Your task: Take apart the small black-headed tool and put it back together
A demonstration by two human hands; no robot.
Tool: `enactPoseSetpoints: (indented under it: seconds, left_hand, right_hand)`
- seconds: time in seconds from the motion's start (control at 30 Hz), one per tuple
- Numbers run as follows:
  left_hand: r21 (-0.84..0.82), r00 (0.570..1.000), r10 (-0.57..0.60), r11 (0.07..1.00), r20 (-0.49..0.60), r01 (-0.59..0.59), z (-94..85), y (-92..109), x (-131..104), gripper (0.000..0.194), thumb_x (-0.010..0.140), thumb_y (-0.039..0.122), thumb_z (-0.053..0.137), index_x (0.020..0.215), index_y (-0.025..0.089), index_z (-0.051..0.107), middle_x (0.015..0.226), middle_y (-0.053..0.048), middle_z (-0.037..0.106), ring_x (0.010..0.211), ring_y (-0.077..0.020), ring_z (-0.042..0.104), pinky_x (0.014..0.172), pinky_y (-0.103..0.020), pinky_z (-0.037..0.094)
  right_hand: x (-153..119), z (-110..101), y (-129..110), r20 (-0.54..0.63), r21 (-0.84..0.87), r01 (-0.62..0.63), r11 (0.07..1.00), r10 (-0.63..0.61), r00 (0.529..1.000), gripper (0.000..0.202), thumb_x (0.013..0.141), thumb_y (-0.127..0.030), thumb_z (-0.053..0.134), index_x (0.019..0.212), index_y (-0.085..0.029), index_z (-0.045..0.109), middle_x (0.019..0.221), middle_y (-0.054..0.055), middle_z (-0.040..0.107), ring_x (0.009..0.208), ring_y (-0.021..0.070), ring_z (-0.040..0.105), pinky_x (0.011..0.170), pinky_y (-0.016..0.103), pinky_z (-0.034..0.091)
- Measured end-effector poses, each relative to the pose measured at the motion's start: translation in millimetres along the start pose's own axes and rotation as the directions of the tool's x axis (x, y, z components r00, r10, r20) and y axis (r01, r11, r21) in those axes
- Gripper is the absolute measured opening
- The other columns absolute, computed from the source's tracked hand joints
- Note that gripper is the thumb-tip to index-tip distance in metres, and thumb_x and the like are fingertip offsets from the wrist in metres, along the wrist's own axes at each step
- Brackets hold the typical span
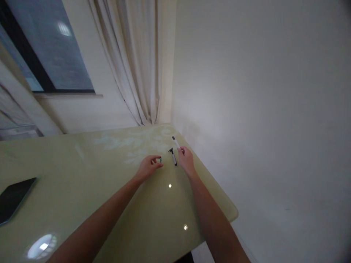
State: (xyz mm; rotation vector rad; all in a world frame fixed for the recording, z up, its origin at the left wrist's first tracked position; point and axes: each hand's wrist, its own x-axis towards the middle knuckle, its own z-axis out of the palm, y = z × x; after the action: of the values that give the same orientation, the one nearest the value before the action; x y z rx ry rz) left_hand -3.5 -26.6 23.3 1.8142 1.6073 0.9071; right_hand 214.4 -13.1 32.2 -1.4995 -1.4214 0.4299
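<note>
Between the thumb and a finger of my left hand [150, 166] is a small battery-like cylinder [161, 160], held near the tabletop. My right hand [186, 159] pinches the near end of a white marker-like stick [176, 142] with a dark tip pointing away from me. A razor [173, 157] with a black head and a grey and black handle lies on the table between my two hands, closer to the right one. My right fingers partly hide the near end of the white stick.
The glossy pale green table [131, 219] meets a white wall [246, 109] on the right. A dark tablet [16, 199] lies at the left. Curtains [137, 65] and a window [52, 44] stand behind the table.
</note>
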Motion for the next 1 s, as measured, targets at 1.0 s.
enactPoseSetpoints:
  seconds: [1.0]
  left_hand:
    - [0.182,0.976,-0.218,0.96,0.003,0.214,40.2,12.0,47.8,0.047,0.071,0.042,0.087,0.116,0.029,0.08,0.109,-0.01,0.08,0.113,-0.0356,0.067,0.096,-0.048,0.041]
  right_hand:
    - [-10.6,10.1,32.4,-0.027,-0.547,-0.004,0.837,-0.012,1.0,0.019,0.091,-0.011,0.054,0.095,-0.016,0.072,0.101,0.017,0.071,0.085,0.0245,0.065,0.073,0.032,0.045]
